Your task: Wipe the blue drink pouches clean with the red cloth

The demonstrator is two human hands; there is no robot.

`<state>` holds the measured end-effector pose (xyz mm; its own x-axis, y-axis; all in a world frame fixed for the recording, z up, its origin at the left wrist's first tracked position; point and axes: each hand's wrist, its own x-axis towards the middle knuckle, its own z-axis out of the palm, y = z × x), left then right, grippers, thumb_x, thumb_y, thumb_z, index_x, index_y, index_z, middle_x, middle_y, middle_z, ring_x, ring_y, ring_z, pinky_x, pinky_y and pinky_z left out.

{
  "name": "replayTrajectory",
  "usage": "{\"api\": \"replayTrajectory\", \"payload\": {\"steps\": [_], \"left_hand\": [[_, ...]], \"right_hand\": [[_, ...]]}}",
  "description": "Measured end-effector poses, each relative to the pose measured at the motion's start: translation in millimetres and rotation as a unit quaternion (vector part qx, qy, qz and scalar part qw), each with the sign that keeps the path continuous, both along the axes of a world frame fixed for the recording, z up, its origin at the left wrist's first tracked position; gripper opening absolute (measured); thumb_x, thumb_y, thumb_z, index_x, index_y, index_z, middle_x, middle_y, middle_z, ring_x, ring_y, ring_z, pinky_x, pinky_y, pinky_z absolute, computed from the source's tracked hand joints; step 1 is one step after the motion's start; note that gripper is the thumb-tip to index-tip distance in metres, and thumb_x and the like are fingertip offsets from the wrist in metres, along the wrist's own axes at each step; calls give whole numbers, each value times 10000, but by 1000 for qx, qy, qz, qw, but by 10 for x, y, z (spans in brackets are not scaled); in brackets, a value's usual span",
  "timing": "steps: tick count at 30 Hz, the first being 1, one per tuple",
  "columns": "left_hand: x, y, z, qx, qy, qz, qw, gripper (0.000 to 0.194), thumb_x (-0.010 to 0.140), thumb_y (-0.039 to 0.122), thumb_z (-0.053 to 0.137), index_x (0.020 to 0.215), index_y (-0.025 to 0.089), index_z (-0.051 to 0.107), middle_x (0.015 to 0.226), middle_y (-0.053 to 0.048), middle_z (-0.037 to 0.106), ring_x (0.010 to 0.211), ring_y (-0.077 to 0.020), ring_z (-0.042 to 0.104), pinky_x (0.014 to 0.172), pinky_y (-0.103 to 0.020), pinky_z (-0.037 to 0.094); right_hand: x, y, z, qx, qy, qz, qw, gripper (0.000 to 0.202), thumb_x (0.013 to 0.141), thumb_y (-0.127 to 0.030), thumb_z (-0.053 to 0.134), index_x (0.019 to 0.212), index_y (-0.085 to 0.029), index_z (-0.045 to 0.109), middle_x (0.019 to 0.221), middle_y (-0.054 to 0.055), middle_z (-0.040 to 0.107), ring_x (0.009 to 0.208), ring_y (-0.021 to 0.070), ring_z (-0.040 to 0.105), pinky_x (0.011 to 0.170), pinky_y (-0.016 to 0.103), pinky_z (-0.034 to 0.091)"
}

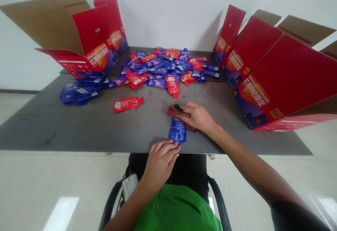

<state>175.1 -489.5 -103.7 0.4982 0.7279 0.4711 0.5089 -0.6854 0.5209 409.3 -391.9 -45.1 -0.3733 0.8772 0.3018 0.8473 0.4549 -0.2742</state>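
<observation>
A blue pouch [177,131] lies flat on the grey table [147,129], right of centre in the frame and near the table's front edge, with its lower end under the fingertips of the left hand [163,156]. That hand's fingers are stretched out side by side, laid on the pouch and not wrapped around it, which probably keeps it from sliding. The right hand [198,117] pinches a reddish-brown cloth [172,111] between thumb and fingers, together with a small black item [179,108] whose nature I cannot make out; the cloth covers the pouch's upper end, so the two hands seem to share the pouch, one steadying and one working. Left of them, a red pouch [128,104] lies alone, apart from the rest, perhaps for easy reach. Farther up, at upper centre, a heap of mixed pouches [160,66] sits loosely at the back of the table, seemingly to leave working room in front. At mid left, a stack of blue pouches [80,90] overlaps neatly enough to look sorted. Open red cartons stand at the upper left [96,34] and at the right [284,80], presumably set to the sides so that the middle stays reachable.
</observation>
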Motion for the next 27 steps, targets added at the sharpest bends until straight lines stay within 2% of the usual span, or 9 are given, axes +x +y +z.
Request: {"api": "replayTrajectory", "payload": {"steps": [2,5,9,12,15,17,20,24,27], "left_hand": [[0,-1,6,-1,0,2,1000,249,974,183,659,1208,243,718,1208,-29,749,1180,-239,630,975,-424,458],[-5,-10,1,-1,12,6,1000,239,981,198,651,1205,243,721,1180,-34,753,1163,-246,632,960,-431,462],[-13,-15,-7,3,27,15,1000,223,976,198,656,1182,239,730,1131,-31,759,1060,-244,645,904,-431,471],[-10,-6,2,3,11,3,1000,252,971,179,661,1211,230,718,1186,-37,752,1157,-244,629,965,-437,466],[-2,4,16,1,3,3,1000,257,966,174,666,1207,243,722,1201,-31,751,1182,-238,630,983,-436,469],[0,4,19,0,4,5,1000,254,964,175,669,1201,245,726,1195,-31,753,1176,-237,635,976,-432,473],[-3,-4,12,-1,14,5,1000,246,960,181,674,1193,238,729,1171,-37,755,1155,-248,636,954,-433,471],[-9,-12,7,4,28,16,999,191,969,191,658,1134,233,746,1093,-40,763,1020,-244,651,902,-433,472],[-9,-7,14,0,17,4,1000,236,972,176,654,1190,234,724,1165,-38,756,1136,-245,637,963,-439,463]], "right_hand": [[25,47,103,33,-11,-16,999,361,980,-377,654,1278,-183,717,953,74,677,865,204,656,730,290,497],[-96,-208,207,27,11,41,999,378,1006,-433,608,1297,-211,703,963,67,680,859,188,652,725,283,492],[-235,-465,81,-42,12,129,991,346,1026,-439,570,1268,-238,714,1006,58,693,889,176,666,752,278,508],[-125,-211,-42,-32,29,71,997,367,1015,-437,590,1283,-215,709,999,66,686,893,180,662,767,276,513],[22,77,25,22,-7,-2,1000,364,998,-412,616,1275,-199,718,958,74,671,868,199,642,737,289,496],[24,54,141,51,-17,-20,998,369,1001,-416,608,1276,-197,718,932,74,659,841,200,628,709,290,477],[-116,-292,233,46,10,30,998,385,1024,-454,562,1279,-206,709,928,65,653,822,184,622,709,287,475],[-256,-600,73,-27,18,113,993,353,1026,-430,571,1275,-217,702,1032,64,686,909,180,656,779,283,506],[-162,-337,-63,-30,36,63,997,382,1004,-443,610,1287,-204,703,1011,60,682,879,169,660,764,267,502]]}}
